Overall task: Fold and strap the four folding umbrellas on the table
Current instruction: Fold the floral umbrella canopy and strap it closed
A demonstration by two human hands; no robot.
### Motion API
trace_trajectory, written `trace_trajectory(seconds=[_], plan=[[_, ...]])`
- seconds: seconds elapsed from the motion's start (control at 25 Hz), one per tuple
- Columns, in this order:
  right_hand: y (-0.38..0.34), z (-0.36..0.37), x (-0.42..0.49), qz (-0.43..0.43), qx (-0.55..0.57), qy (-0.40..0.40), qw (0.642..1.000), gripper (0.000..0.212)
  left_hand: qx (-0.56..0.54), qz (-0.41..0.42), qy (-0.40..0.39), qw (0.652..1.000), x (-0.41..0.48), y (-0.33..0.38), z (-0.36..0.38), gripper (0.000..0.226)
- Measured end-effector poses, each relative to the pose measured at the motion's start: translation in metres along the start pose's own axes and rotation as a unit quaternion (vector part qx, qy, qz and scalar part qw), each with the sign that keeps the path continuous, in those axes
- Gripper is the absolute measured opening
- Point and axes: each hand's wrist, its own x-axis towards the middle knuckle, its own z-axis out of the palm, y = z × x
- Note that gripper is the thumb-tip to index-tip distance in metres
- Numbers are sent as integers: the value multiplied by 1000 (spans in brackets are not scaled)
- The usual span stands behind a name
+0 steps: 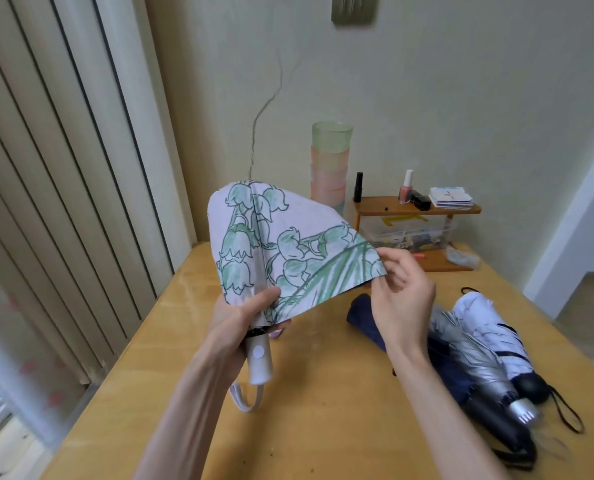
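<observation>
I hold a white folding umbrella with green flower print [271, 247] above the wooden table [323, 410]. My left hand [240, 320] grips its gathered canopy just above the white handle [260, 358], whose wrist loop hangs down. My right hand [399, 292] pinches the canopy's outer edge, pulling a panel out to the right. Three other umbrellas lie unstrapped at the right: a navy one [368, 320], a silver one [475, 355] and a white one with a black handle [489, 327].
At the back of the table stand stacked pastel cups [330, 161] and a small wooden shelf [416, 209] with cosmetics over a clear plastic box [409, 233]. A folding door [63, 168] runs along the left. The wall is close behind.
</observation>
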Motion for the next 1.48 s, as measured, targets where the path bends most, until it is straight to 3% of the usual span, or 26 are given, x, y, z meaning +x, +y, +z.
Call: trace_trajectory(seconds=[0.08,0.16,0.24,0.28,0.44,0.64,0.8,0.88,0.92,1.0,1.08,1.24,1.36,1.48], plan=[[4,-5,5,48,22,-43,998,26,4,3,10,1000,0,0,-1,25],[6,-12,9,-39,-71,-30,996,26,15,11,19,1000,1,-1,-4,22],[6,-12,4,-170,-184,17,968,24,18,16,32,999,3,-2,-5,21],[7,-8,0,-191,-192,30,962,25,19,15,34,999,3,-4,-5,20],[2,2,-1,-54,-64,-23,996,35,38,12,26,999,1,-5,-5,25],[7,-10,8,-105,-127,-5,986,26,50,24,36,998,5,-3,-15,47],[11,-9,4,-121,-145,-30,982,24,80,45,32,995,5,1,-20,45],[7,-11,7,-104,-135,-96,981,32,90,57,27,994,5,4,-23,50],[3,-14,11,-71,-114,-170,976,43,97,62,25,993,4,5,-25,54],[-5,-26,18,30,-72,-365,928,83,129,75,28,988,3,7,-31,57],[-12,-35,23,74,-63,-462,882,109,182,92,31,979,1,9,-37,48],[-30,-26,22,-1,-11,-377,926,74,250,89,-18,964,-6,13,-42,48],[-32,-16,18,2,-20,-384,923,56,283,75,-71,954,-8,14,-42,61],[-30,-11,12,43,-29,-415,908,42,309,70,-100,943,-9,13,-40,59]])
